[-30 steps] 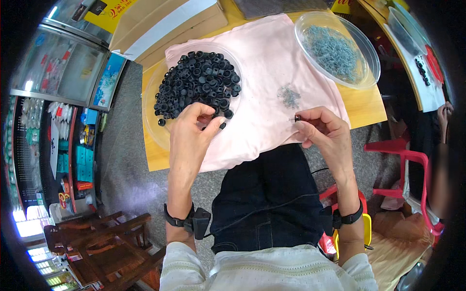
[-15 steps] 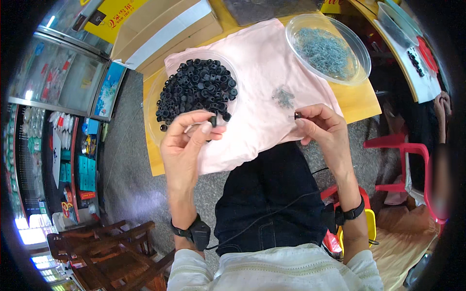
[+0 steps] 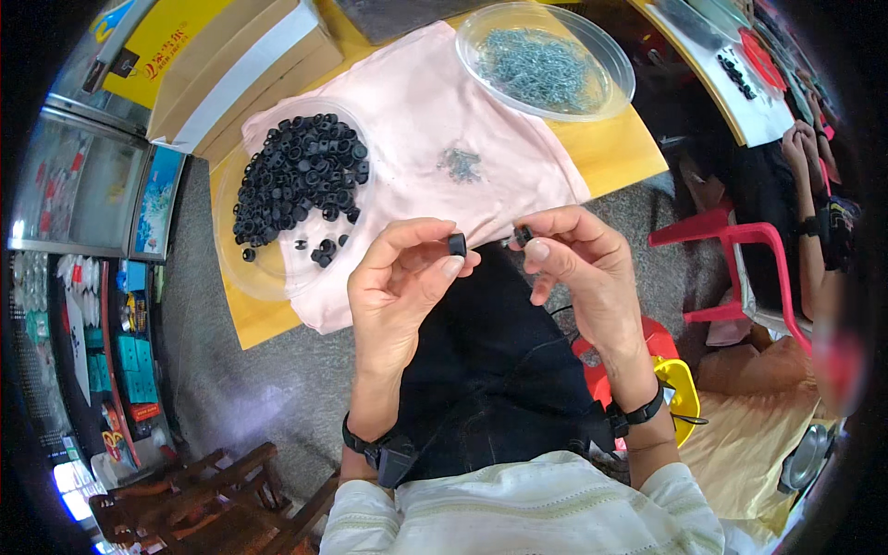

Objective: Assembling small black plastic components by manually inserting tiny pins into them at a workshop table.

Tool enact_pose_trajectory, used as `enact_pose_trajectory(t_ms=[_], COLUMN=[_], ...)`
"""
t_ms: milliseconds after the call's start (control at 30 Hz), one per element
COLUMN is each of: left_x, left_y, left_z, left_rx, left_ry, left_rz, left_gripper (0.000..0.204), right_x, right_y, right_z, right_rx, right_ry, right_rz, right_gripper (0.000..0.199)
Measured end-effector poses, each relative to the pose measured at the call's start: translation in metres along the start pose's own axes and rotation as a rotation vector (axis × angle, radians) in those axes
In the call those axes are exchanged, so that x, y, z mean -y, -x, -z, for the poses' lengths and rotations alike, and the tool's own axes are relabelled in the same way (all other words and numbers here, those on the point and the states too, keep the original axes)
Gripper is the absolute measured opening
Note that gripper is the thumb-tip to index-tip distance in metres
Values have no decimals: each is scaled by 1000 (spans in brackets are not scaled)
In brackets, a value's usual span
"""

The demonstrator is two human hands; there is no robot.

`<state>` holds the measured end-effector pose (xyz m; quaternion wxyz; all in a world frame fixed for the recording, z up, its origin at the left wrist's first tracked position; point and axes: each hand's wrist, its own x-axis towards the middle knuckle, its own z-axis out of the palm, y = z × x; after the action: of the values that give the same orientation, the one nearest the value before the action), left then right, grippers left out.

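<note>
Left hand (image 3: 396, 285) has a black cap (image 3: 457, 244) pinched, right hand (image 3: 590, 266) a dark bit (image 3: 524, 235), prolly thumb-and-finger style because they're so tiny.

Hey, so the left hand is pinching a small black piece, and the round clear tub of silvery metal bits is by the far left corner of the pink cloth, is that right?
Not quite: the head view shows the round clear tub of silvery metal bits by the far right corner of the pink cloth. The left hand is indeed pinching a small black piece.
</note>
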<state>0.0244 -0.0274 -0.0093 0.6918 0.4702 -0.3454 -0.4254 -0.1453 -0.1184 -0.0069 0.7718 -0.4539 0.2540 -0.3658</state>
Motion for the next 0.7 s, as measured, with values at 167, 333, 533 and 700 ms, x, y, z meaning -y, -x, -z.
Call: enact_pose_trajectory(t_ms=[167, 333, 533, 700], left_x=[11, 17, 17, 23], left_y=[-1, -2, -1, -3], left_z=[-13, -13, -18, -18], left_rx=[21, 85, 81, 42], left_ry=[3, 42, 63, 44], left_rz=[-20, -90, -56, -72], left_gripper=[26, 26, 25, 24], right_x=[-5, -11, -15, -13], right_y=[4, 2, 0, 0], right_z=[3, 4, 3, -2], right_rx=[-6, -14, -48, -46], right_ry=[-92, -188, -242, -189], right_rz=[-70, -143, -141, -80], right_gripper=[22, 22, 21, 20])
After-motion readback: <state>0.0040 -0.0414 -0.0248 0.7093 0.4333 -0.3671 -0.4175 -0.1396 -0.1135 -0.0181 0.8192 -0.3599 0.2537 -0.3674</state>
